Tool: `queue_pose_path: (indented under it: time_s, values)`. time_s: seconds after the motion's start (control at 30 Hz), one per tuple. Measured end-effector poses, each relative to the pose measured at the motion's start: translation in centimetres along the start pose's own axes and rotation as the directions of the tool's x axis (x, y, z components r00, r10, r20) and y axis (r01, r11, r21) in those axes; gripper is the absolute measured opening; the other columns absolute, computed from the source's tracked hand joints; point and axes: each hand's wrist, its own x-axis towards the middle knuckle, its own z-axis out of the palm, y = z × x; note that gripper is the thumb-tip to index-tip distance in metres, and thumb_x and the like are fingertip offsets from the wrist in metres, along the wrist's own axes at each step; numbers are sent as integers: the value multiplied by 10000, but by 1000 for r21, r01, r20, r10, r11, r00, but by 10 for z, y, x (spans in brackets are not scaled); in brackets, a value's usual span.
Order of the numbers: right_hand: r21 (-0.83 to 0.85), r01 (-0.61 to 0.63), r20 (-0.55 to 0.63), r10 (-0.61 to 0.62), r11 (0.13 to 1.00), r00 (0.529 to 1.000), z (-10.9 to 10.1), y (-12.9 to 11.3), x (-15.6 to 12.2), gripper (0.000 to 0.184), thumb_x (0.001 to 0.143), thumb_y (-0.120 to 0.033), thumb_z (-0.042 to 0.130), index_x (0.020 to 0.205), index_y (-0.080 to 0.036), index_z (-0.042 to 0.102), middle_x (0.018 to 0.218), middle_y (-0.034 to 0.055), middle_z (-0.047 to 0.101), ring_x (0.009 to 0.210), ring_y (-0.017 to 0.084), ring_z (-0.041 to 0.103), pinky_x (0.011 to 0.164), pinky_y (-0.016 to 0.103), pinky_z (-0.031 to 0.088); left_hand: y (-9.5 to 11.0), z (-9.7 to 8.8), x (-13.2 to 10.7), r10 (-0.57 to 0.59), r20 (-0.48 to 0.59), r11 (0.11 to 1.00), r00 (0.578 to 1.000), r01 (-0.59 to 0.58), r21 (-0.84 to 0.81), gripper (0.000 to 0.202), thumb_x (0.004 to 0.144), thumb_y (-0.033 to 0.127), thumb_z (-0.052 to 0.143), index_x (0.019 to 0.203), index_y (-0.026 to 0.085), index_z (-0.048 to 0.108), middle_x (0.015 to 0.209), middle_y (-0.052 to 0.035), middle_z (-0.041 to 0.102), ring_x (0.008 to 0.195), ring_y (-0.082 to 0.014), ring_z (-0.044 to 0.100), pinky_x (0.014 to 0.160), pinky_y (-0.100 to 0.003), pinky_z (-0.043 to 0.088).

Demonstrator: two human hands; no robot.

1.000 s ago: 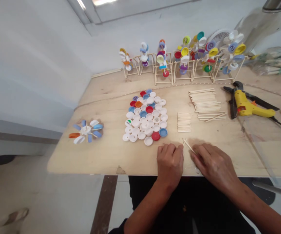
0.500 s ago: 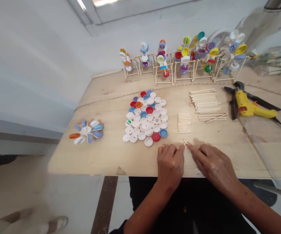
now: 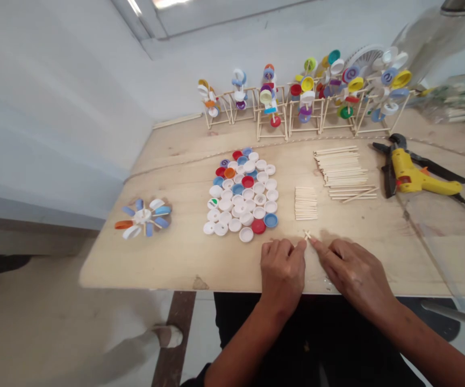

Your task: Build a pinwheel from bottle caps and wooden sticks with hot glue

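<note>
Near the front edge of the table, my left hand [image 3: 284,274] is closed in a pinch on one thin wooden stick. My right hand [image 3: 353,273] pinches another stick from the other side. Tips of the two wooden sticks [image 3: 307,235] cross in a small X between my fingertips; their lower parts are hidden by my fingers. Just beyond them lies a neat row of short wooden sticks [image 3: 305,204]. A stack of longer sticks [image 3: 342,167] is farther back on the right. Left of these, many bottle caps [image 3: 247,206], mostly white, lie packed together.
A yellow glue gun [image 3: 412,174] rests at the right with its cord trailing. A wheel of sticks and caps [image 3: 142,216] lies at the left. Several stick frames with cap wheels [image 3: 270,97] line the wall. Another person's foot [image 3: 170,336] shows on the floor.
My hands and the crossed sticks stay almost where they were. The other person's foot on the floor at lower left has moved to the right.
</note>
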Motion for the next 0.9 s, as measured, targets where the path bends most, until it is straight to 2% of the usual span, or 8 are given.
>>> queue_pose_path:
  time_s: [0.2,0.43,0.57,0.67,0.77,0.9]
  values:
    - [11,13,-12,-12,1000,1000,2,1,0,309,904,-135,493,1176,-163,636,669,15,542,642,133,481,645,282,382,1,0,0,9,-2,1000,1000,-9,18,220,873,117,483,976,182,667,674,-25,515,633,-169,460,618,-330,318]
    - [89,-45,-25,47,995,999,0,0,0,293,910,-178,481,1153,-159,645,694,28,582,661,138,544,659,276,418,2,-2,0,-5,23,1000,1000,4,19,211,860,152,521,1020,181,656,715,-34,563,671,-178,513,640,-336,359]
    - [191,-113,-48,125,975,991,-8,4,-7,303,918,-222,484,1181,-135,607,859,71,651,788,163,607,728,282,467,-3,-14,-3,-89,67,987,994,97,-127,237,859,137,514,1052,178,644,778,-43,629,741,-183,571,689,-335,408]
    - [207,-155,-51,169,966,984,-14,9,-16,221,907,-210,508,1074,-147,639,825,55,644,754,152,603,721,272,466,-11,-28,-8,-176,137,945,975,206,-253,227,838,99,518,996,191,653,781,-28,650,764,-175,591,724,-329,433]
    - [212,-163,-46,176,964,983,-17,11,-25,145,892,-207,533,958,-166,655,797,43,638,731,148,600,705,269,455,-19,-40,-13,-168,221,929,961,229,-290,197,816,83,538,916,201,660,784,-17,665,782,-174,598,747,-333,434]
    - [199,-156,-32,166,967,986,-17,9,-33,129,889,-209,534,901,-165,655,794,50,645,748,162,606,714,282,454,-24,-49,-15,-117,301,950,946,195,-244,194,820,77,528,858,215,658,786,-14,664,777,-174,585,751,-343,417]
